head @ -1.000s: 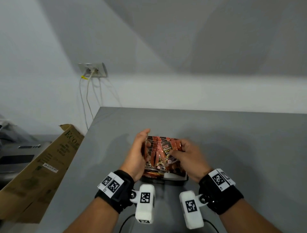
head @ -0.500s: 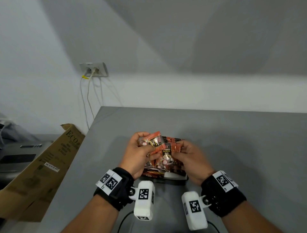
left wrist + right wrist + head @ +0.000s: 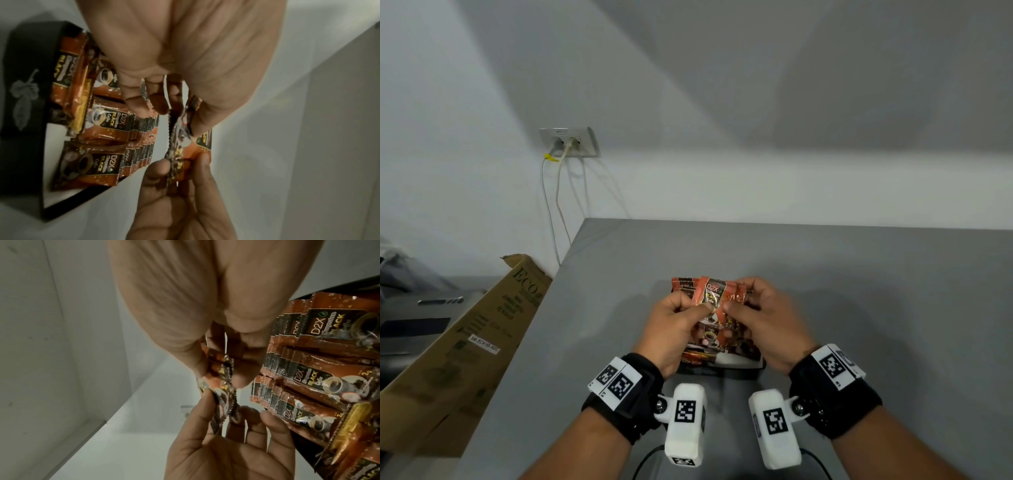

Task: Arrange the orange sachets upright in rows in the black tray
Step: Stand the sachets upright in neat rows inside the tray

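The black tray (image 3: 722,371) sits on the grey table just in front of my wrists, and rows of orange sachets (image 3: 717,337) stand in it. Both hands are raised over it and share a small bunch of orange sachets (image 3: 710,296). My left hand (image 3: 697,305) pinches the bunch's left edge with thumb and curled fingers. From the other side my right hand (image 3: 738,298) pinches it. The left wrist view shows the held sachets (image 3: 180,142) edge-on, apart from the packed rows (image 3: 107,162) in the tray (image 3: 24,81). The right wrist view shows the same bunch (image 3: 223,395) and rows (image 3: 318,378).
A flat cardboard box (image 3: 465,342) leans beside the table's left edge. A wall socket (image 3: 568,140) with two cables hangs on the white wall behind. The grey table (image 3: 859,308) stretches right and back. Wrist cameras (image 3: 685,421) hang below both wrists.
Both hands were down among the sachets in the tray. The left hand lifted sachets out, and now both hands pinch them together above the rows.
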A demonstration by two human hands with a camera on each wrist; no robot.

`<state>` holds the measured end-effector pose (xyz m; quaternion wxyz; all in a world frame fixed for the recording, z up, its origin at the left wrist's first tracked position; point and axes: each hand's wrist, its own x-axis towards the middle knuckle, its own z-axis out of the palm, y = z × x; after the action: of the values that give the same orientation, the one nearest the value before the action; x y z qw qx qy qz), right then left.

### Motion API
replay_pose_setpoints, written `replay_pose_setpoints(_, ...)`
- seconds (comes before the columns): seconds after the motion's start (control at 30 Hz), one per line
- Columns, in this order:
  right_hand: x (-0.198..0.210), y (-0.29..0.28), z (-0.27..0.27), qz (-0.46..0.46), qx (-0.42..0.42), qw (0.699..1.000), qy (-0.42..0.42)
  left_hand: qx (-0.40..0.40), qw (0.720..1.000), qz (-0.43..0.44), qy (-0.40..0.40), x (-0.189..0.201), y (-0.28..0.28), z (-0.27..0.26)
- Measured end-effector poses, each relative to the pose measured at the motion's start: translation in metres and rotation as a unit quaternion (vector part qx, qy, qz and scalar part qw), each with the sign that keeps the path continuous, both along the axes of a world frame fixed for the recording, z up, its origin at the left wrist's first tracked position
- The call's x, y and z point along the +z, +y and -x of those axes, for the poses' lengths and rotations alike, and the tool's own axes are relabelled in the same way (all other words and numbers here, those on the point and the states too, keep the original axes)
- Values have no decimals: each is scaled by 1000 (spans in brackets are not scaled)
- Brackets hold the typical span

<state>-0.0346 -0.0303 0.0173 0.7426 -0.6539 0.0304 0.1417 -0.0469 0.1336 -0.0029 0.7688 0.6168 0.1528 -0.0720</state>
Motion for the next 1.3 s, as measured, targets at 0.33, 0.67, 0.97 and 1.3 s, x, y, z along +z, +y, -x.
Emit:
replay_pose_setpoints(0.33, 4, 6, -1, 197, 125, 967, -105, -58, 961, 257, 82, 8, -9, 2)
replay_pose_setpoints(0.67, 10, 3, -10, 416, 240, 813, -330, -87, 960, 263, 37, 17, -8, 5)
replay_pose_setpoints(0.97, 18, 6, -8, 415, 233, 817, -325, -98, 952, 286, 50, 17, -8, 6)
replay_pose_setpoints(1.3, 29, -4, -15, 265, 120, 936, -199, -78, 986, 144, 1, 16, -6, 1)
